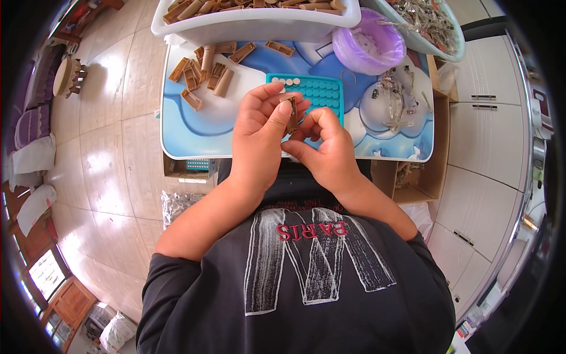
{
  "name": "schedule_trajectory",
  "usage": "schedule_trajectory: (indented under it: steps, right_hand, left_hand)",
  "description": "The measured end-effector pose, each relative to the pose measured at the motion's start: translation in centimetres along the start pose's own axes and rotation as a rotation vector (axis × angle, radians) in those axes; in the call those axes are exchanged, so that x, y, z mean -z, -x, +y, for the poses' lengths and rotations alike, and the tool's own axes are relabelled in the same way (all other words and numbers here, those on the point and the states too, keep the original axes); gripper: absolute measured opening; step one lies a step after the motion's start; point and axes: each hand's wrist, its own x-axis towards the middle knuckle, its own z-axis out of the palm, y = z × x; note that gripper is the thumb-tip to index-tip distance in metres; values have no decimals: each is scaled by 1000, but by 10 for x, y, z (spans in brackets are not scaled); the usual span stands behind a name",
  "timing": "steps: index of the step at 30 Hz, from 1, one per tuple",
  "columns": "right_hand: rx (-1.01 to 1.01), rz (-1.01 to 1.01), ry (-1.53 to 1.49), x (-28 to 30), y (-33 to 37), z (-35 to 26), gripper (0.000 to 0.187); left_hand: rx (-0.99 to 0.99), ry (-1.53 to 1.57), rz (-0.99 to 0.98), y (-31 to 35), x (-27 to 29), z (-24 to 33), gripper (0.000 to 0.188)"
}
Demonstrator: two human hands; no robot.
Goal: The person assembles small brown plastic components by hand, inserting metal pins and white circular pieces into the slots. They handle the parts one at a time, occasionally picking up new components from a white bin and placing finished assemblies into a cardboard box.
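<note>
Above the near edge of the table, my left hand [257,133] grips a small brown plastic casing [293,115] between thumb and fingers. Its hollow side shows, with dark parts inside that are too small to name. At the casing's lower end, my right hand [331,150] is closed, thumb and forefinger drawn together; whatever they pinch is hidden. Just behind the hands lies a teal tray [327,97] with rows of round pockets. Several small white discs [287,81] sit at its far left corner. Loose brown casings [191,100] are scattered to the left on the table.
A white bin [256,25] of brown casings stands at the far edge, beside a purple lined basin [377,53]. A pale green basin [458,44] holds wired parts. More wired parts [390,97] lie on the blue patterned table [200,138] at right. White cabinets [480,135] stand farther right.
</note>
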Motion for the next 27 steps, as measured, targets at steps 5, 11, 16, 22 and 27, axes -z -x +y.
schedule_trajectory:
  steps: [5, 11, 16, 22, 27]
  right_hand:
    - [158, -57, 49, 13, 3, -3, 34]
    - [282, -115, 323, 18, 9, 1, 27]
    - [-384, -101, -471, 23, 16, 19, 14]
    - [360, -20, 449, 20, 3, -3, 24]
    - [482, 17, 490, 5, -1, -6, 28]
  left_hand:
    - [-49, -21, 38, -1, 3, 1, 27]
    - [-29, 21, 77, -1, 2, 0, 26]
    - [-23, 116, 114, -3, 4, 10, 25]
    - [-15, 119, 93, 2, 3, 5, 25]
    - [9, 119, 90, 4, -2, 5, 25]
